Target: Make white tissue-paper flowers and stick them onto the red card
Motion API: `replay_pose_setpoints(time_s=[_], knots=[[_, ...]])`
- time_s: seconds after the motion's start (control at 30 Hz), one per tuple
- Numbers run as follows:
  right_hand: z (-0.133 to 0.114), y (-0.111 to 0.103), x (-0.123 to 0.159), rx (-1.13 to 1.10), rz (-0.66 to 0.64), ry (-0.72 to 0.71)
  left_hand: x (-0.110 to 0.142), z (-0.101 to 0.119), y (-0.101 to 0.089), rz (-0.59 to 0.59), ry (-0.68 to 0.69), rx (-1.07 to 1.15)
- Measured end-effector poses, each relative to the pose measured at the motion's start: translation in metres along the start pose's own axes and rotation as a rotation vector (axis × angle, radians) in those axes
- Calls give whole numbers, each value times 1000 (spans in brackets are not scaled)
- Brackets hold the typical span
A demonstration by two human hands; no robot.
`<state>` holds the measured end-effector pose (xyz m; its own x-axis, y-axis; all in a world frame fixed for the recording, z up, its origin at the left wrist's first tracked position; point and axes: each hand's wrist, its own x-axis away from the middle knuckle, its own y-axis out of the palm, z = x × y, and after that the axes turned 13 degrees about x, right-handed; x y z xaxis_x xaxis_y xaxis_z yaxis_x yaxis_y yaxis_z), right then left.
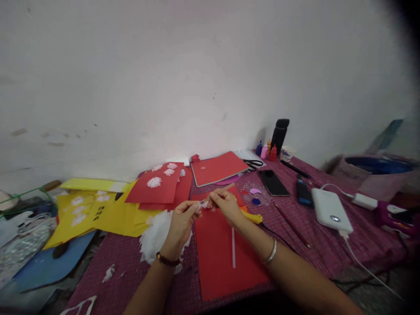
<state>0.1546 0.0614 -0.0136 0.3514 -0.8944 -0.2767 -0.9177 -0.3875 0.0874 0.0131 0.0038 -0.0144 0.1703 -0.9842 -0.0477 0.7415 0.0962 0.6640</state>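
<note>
My left hand pinches a small crumpled piece of whitish-pink paper between thumb and fingers. Close against it, my right hand has its fingertips on the same piece. A thin light-brown stick juts up from the right fingers. Below both hands lies a red sheet with a narrow pale strip on it. Left of the sheet, beside my left wrist, is a pile of white frilly paper. A yellow glue gun with a black cord is partly hidden behind my right hand.
Red cards with white paper flowers rest on yellow paper bags. Behind are a red-covered pad and black scissors. Rightward lie a phone, a pencil, a white power bank with cables, and paint bottles.
</note>
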Motion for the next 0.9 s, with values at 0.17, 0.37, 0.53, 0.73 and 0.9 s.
replay_pose_setpoints(time_s=[0.17, 0.37, 0.53, 0.73, 0.9], knots=[[1, 1, -1, -96, 26, 60, -1, 4, -4, -74, -194, 178], [2, -1, -1, -221, -23, 103, 1, -1, -3, -107, -126, 165], [1, 0, 2, -292, -60, 129, 2, -6, 2, -57, 16, 97], [0, 5, 5, -225, -97, 121, -2, -5, -1, 29, 106, 34], [3, 7, 3, -48, -29, 66, 1, -6, -1, 24, 140, -113]])
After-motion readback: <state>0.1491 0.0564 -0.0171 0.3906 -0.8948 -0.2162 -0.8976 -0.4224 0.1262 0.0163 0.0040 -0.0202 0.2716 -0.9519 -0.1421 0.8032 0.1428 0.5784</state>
